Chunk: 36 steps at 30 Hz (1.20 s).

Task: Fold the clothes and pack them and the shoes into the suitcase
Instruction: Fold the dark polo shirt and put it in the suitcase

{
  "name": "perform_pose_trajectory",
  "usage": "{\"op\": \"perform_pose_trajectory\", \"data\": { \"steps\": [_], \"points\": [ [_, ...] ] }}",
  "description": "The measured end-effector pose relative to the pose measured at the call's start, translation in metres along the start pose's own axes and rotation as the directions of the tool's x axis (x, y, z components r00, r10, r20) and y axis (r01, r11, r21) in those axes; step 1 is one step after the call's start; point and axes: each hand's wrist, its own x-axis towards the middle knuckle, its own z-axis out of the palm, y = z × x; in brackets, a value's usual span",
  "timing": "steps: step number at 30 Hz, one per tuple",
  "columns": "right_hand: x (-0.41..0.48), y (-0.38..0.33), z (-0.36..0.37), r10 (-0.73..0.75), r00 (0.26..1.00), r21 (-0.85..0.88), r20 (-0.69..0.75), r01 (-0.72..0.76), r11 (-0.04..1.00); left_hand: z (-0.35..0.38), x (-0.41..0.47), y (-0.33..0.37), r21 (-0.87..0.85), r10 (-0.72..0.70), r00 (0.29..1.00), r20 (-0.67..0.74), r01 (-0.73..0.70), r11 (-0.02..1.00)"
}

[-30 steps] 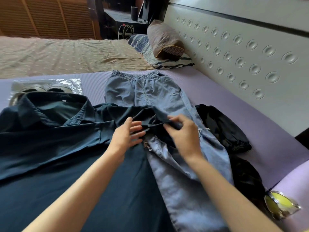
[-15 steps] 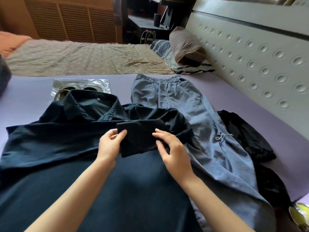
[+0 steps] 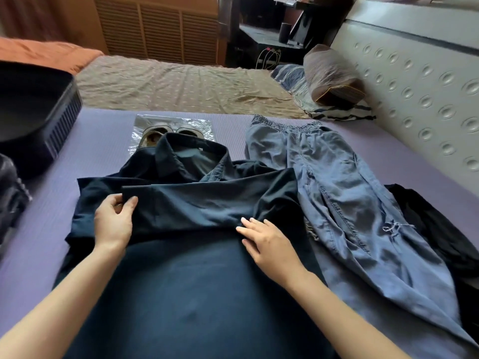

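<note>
Pinches the end of the folded-over sleeve (image 3: 207, 206) in the left hand (image 3: 114, 224), thumb on top, fingers curled beneath. Presses the right hand (image 3: 267, 242) flat on the dark shirt (image 3: 194, 294), fingers straight and a little spread, right at the sleeve's lower edge.

Works on the shirt where it lies spread over the purple mat (image 3: 90, 151), collar (image 3: 191, 156) overlapping the shoes (image 3: 155, 133) on their plastic bag (image 3: 202, 125), right side touching and partly covering the blue trousers (image 3: 337, 193).

Risks a crooked fold: sleeve laid on a slant, loose cloth bunched near the right shoulder, likely to set as a crease if smoothed over as is. Risks sliding the whole shirt leftward if pulling with the pinching hand while easing off the flat one. Risks dragging the trousers along at the next fold, given the overlap; same for the black garment (image 3: 435, 229) just beside them. Risks snagging the bag or tipping a shoe when lifting the collar end.

Leaves the open suitcase (image 3: 59, 123) at the far left, well apart from the shirt, inside too dark to read; packing probably not yet begun.
</note>
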Motion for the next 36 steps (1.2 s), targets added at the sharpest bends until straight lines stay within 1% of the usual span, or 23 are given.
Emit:
{"op": "perform_pose_trajectory", "data": {
  "steps": [1, 3, 6, 8, 12, 17, 19, 21, 24, 26, 28, 30, 32, 34, 36],
  "points": [
    [0.003, 0.001, 0.002, -0.025, 0.999, -0.05, -0.047, 0.022, 0.999, -0.004, 0.004, -0.003, 0.011, -0.004, 1.0, -0.014, 0.004, 1.0],
    [0.012, 0.005, -0.002, -0.031, 0.991, -0.124, -0.13, 0.014, 0.992, -0.01, 0.012, -0.006, 0.022, -0.019, 0.999, -0.039, 0.02, 1.0],
    [0.021, 0.016, -0.012, 0.02, 0.988, -0.241, -0.155, -0.057, 0.969, -0.019, 0.028, -0.01, 0.072, -0.037, 0.998, -0.045, 0.04, 0.997],
    [0.022, 0.023, -0.016, 0.048, 0.985, -0.26, -0.167, -0.091, 0.961, -0.025, 0.04, -0.015, 0.108, -0.052, 0.998, -0.043, 0.056, 0.993],
    [0.017, 0.033, -0.014, 0.083, 0.987, -0.303, -0.136, -0.121, 0.945, -0.03, 0.052, -0.017, 0.181, -0.061, 0.997, -0.05, 0.069, 0.981],
    [0.019, 0.047, -0.014, 0.119, 0.987, -0.446, -0.105, -0.153, 0.882, -0.026, 0.046, -0.019, 0.249, -0.017, 1.0, 0.0, 0.017, 0.968],
    [0.018, 0.053, -0.014, 0.097, 0.991, -0.489, -0.09, -0.129, 0.863, -0.026, 0.044, -0.019, 0.266, -0.012, 1.0, 0.0, 0.012, 0.964],
    [0.014, 0.055, -0.011, 0.088, 0.994, -0.484, -0.064, -0.108, 0.868, -0.026, 0.042, -0.018, 0.291, -0.02, 1.0, -0.01, 0.023, 0.957],
    [0.008, 0.053, -0.007, 0.086, 0.989, -0.433, -0.123, -0.131, 0.892, -0.026, 0.037, -0.018, 0.338, 0.013, 1.0, -0.011, -0.008, 0.941],
    [0.009, 0.047, -0.007, 0.153, 0.979, -0.348, -0.132, -0.19, 0.918, -0.027, 0.035, -0.019, 0.368, 0.045, 0.999, 0.0, -0.042, 0.929],
    [0.014, 0.039, -0.01, 0.197, 0.974, -0.252, -0.114, -0.22, 0.942, -0.027, 0.034, -0.018, 0.369, 0.046, 0.999, 0.003, -0.044, 0.928],
    [0.02, 0.032, -0.012, 0.23, 0.972, -0.186, -0.042, -0.234, 0.954, -0.028, 0.036, -0.017, 0.356, 0.057, 0.998, 0.004, -0.055, 0.933],
    [0.025, 0.027, -0.01, 0.222, 0.974, -0.195, 0.04, -0.21, 0.958, -0.029, 0.041, -0.014, 0.334, 0.077, 0.997, -0.008, -0.07, 0.94],
    [0.027, 0.024, -0.004, 0.232, 0.963, -0.202, 0.134, -0.203, 0.958, -0.031, 0.046, -0.012, 0.324, 0.06, 0.997, -0.04, -0.044, 0.945],
    [0.027, 0.022, 0.001, 0.258, 0.947, -0.194, 0.189, -0.222, 0.956, -0.032, 0.049, -0.013, 0.342, 0.041, 0.998, -0.053, -0.02, 0.939]
  ]
}}
